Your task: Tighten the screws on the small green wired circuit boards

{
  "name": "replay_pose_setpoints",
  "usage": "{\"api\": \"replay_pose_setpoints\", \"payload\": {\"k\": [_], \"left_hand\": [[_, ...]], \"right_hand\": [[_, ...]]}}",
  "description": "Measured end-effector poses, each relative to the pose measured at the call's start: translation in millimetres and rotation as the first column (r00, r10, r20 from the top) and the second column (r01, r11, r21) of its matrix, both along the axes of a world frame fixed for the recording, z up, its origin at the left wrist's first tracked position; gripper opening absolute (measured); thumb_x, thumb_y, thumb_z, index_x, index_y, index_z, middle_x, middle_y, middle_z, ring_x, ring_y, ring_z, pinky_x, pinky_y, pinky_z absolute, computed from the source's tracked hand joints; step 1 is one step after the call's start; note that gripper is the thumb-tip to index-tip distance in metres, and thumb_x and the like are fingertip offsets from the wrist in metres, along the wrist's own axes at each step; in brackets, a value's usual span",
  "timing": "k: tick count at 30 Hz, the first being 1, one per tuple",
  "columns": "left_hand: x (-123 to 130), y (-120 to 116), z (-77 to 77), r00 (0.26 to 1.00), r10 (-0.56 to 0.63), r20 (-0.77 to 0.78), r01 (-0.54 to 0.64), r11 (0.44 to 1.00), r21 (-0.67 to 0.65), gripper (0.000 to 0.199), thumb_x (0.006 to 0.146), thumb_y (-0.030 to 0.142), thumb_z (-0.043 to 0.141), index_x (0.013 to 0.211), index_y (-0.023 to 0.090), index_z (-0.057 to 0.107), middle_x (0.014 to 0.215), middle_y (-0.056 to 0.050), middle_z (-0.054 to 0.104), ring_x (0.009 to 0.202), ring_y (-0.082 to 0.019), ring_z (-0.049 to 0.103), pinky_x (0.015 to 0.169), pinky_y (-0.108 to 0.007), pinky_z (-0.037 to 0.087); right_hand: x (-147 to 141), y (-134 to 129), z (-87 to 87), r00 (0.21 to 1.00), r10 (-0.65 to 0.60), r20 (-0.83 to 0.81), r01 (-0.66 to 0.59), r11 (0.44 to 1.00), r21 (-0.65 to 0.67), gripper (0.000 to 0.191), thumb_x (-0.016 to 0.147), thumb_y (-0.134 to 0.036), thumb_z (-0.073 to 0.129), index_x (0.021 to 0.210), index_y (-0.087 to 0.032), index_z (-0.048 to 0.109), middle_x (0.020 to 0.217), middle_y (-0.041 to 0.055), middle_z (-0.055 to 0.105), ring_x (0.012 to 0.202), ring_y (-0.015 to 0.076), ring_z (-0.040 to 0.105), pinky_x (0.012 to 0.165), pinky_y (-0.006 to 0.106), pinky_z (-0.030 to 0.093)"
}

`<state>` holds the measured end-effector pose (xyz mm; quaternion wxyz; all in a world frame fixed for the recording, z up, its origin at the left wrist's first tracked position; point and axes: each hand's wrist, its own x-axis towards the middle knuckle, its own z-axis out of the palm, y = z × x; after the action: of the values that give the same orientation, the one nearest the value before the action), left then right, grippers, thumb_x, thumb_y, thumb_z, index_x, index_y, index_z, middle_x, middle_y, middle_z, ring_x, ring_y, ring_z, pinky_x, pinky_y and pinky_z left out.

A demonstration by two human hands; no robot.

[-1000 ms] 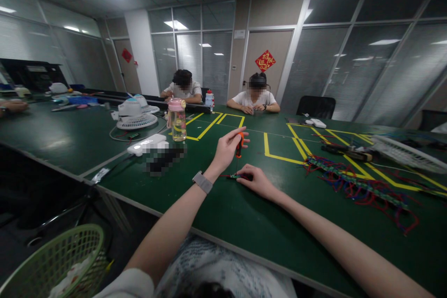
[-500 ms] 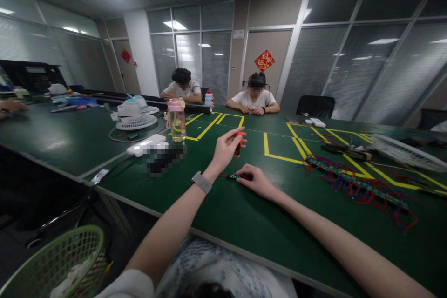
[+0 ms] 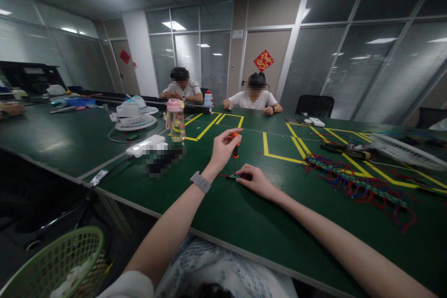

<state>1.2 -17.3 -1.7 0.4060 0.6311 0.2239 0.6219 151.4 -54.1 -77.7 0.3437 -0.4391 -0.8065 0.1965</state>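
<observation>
My left hand (image 3: 225,149) grips the orange and black handle of a screwdriver (image 3: 235,149), which stands upright with its thin shaft pointing down. The shaft's tip meets a small green circuit board (image 3: 233,177) lying on the table; whether it sits in a screw is too small to tell. My right hand (image 3: 256,180) rests on the table and pinches the board's right end between thumb and fingers. A red wire runs out of the board to the left, and dark and red wires show under my right fingers.
On the right lies a long row of boards with red and blue wires (image 3: 356,181), near a white fan grille (image 3: 407,151). A pink-lidded bottle (image 3: 177,123), a white power strip (image 3: 146,145) and white fans (image 3: 134,118) stand left. Two people sit opposite. A green basket (image 3: 84,237) is below.
My left fingers have closed further round the screwdriver handle, and the hand has shifted slightly left. My right hand and the board stay put. The people opposite have moved their hands.
</observation>
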Motion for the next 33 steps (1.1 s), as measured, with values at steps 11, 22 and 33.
{"api": "replay_pose_setpoints", "payload": {"k": [11,22,33], "left_hand": [[2.1,4.5,-3.3,0.98,-0.171,0.103,0.179,0.98,-0.082,0.033,0.082,0.031,0.057,0.112,0.018,0.063,0.108,-0.009,0.064,0.085,-0.018,0.065,0.075,-0.034,0.055],[1.1,2.3,-1.8,0.99,-0.107,0.089,0.112,0.993,-0.045,0.03,0.086,0.031,0.05,0.11,0.02,0.064,0.113,-0.009,0.061,0.089,-0.017,0.063,0.074,-0.031,0.055],[-1.6,-0.5,1.8,1.0,0.015,0.001,-0.015,0.999,0.028,0.027,0.084,0.031,0.054,0.106,0.022,0.068,0.114,-0.007,0.062,0.092,-0.017,0.062,0.075,-0.028,0.052]], "right_hand": [[-0.3,0.2,0.2,1.0,-0.002,0.013,0.001,1.0,0.007,0.016,0.079,-0.017,0.063,0.092,-0.016,0.071,0.083,0.0048,0.06,0.073,0.015,0.055,0.069,0.028,0.045],[0.0,1.5,-1.6,1.0,-0.003,0.009,0.003,1.0,0.001,0.017,0.079,-0.02,0.063,0.093,-0.016,0.071,0.085,0.005,0.06,0.076,0.0154,0.056,0.071,0.028,0.046],[0.1,1.5,-1.8,1.0,-0.01,0.012,0.009,1.0,0.012,0.016,0.078,-0.02,0.063,0.092,-0.016,0.071,0.082,0.0043,0.06,0.073,0.0148,0.056,0.068,0.028,0.045]]}}
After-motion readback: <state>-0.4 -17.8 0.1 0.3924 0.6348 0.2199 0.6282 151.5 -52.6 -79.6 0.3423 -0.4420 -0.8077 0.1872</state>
